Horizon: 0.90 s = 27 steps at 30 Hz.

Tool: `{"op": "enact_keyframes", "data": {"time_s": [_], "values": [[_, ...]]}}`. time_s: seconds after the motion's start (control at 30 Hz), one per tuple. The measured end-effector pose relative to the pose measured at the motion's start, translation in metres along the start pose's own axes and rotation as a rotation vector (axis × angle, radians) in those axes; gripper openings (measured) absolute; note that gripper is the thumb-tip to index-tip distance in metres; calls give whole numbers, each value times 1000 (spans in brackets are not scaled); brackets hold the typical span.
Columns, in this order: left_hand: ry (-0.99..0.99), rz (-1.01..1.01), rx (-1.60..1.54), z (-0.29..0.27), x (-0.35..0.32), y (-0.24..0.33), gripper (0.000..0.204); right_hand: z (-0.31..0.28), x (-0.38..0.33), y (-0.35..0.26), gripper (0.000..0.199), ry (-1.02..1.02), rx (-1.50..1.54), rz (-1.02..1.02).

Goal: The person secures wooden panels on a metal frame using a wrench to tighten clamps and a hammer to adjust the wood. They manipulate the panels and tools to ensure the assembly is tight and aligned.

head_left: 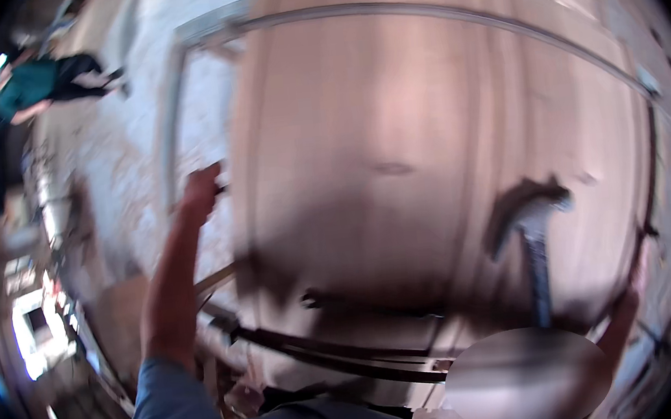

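A wide wooden panel (359, 125) made of side-by-side boards lies in front of me. Just off its left edge is my left hand (203, 192), closed, with a small dark bit showing beside the fingers; what it grips is too blurred to name. My right hand (642, 263) is at the panel's right edge, its fingers smeared by motion. Over the panel's near right part is a claw hammer (534, 250), head away from me; the lower end of its handle is hidden behind a pale blurred oval. I cannot tell whether the hammer touches the panel.
A metal bar (413, 11) crosses the panel's far side, joining a frame (172, 137) at the left. Dark bars (327, 359) run along the near side, close to my body. A person in a green top (27, 88) stands at the far left.
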<state>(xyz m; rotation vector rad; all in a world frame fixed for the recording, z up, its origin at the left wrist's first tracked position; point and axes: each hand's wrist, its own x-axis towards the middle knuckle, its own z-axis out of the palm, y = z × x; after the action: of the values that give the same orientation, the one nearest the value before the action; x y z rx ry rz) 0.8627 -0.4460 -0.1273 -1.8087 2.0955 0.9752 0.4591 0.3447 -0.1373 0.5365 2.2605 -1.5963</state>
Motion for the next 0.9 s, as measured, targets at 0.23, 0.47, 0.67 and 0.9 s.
{"op": "enact_keyframes", "data": {"time_s": [0.23,0.47,0.67,0.9], "values": [[-6,-110,-328,-11,-27,1,42,-3,10,-3,77,-76,-56,53],[-51,25,-277,-17,-35,-2,39,-23,31,4,89,-161,-47,-20],[261,175,-343,9,-25,-14,48,-18,17,-15,82,-193,-72,45],[220,160,-426,9,-27,-12,49,34,-23,-107,40,157,-1097,-371]]}}
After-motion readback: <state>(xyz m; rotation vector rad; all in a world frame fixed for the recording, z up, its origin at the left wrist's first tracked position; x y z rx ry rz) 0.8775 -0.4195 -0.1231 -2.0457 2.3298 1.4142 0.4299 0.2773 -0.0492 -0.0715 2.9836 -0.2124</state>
